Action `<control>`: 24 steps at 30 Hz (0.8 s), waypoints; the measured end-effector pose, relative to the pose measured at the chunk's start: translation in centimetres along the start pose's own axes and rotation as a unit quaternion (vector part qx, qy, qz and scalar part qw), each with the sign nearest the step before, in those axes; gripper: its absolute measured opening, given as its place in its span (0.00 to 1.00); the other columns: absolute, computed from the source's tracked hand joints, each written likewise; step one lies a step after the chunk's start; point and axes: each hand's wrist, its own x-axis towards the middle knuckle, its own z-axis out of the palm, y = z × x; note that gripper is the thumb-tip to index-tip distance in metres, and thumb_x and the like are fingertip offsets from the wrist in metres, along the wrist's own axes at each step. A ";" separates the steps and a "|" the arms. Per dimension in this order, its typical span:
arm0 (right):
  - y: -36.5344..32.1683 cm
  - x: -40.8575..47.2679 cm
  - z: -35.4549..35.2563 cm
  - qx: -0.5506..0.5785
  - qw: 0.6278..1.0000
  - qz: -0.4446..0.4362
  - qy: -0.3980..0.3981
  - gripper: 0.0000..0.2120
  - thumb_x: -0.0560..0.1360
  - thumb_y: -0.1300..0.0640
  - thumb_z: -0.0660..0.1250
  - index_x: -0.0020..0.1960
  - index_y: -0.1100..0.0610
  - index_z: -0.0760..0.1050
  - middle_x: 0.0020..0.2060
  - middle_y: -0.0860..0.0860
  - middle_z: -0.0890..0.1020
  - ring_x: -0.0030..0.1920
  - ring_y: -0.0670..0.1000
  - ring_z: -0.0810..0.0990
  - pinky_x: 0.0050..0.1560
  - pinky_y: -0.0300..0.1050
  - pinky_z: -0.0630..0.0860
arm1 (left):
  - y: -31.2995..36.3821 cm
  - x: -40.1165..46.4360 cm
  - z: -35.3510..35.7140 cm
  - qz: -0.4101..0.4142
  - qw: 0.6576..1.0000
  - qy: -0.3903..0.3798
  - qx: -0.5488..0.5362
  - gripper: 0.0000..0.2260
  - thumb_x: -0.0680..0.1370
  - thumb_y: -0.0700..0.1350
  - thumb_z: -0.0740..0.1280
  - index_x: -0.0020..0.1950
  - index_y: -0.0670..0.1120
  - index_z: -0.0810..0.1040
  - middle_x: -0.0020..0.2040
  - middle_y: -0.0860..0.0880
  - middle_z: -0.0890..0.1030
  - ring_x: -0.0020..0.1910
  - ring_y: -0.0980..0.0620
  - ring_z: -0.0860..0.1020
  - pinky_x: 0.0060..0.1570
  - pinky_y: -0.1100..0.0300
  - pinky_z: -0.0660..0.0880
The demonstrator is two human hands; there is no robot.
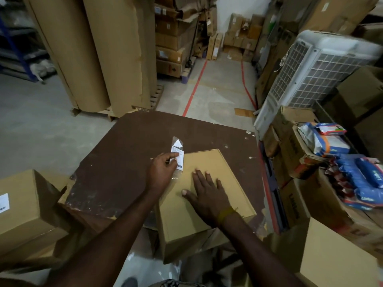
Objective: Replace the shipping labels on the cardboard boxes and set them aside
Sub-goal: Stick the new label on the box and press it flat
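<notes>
A flat cardboard box (209, 162) lies on the near right part of a dark brown table (124, 154), overhanging its front edge. My right hand (207, 195) lies flat and spread on the box's top. At the box's far left corner my left hand (161, 172) pinches a white shipping label (177, 153) with a barcode, in clear plastic film. The label stands up off the box, its upper end curled above the table.
A cardboard box (22, 208) with a white label stands at the left, another (335, 257) at the near right. Boxes with blue packets (362, 179) and a white air cooler (315, 75) crowd the right. Tall cardboard rolls (93, 48) stand behind the table.
</notes>
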 end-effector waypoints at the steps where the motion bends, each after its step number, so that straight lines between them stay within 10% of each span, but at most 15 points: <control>1: -0.1 -0.1 0.1 0.002 1.000 0.000 -0.003 0.42 0.75 0.29 0.36 0.82 0.52 0.40 0.81 0.47 0.41 0.80 0.53 0.40 0.78 0.59 0.43 | 0.0 -0.1 0.0 -0.003 1.000 0.000 0.001 0.16 0.72 0.49 0.65 0.55 0.51 0.85 0.47 0.51 0.82 0.44 0.50 0.81 0.48 0.51 0.79; 24: 1.9 -1.4 1.2 0.007 0.999 -0.038 0.015 0.45 0.71 0.27 0.30 0.82 0.49 0.39 0.80 0.45 0.40 0.80 0.51 0.40 0.78 0.53 0.41 | -0.4 0.1 0.1 0.018 1.000 0.007 0.017 0.14 0.73 0.46 0.66 0.55 0.49 0.85 0.44 0.52 0.81 0.40 0.54 0.78 0.44 0.58 0.74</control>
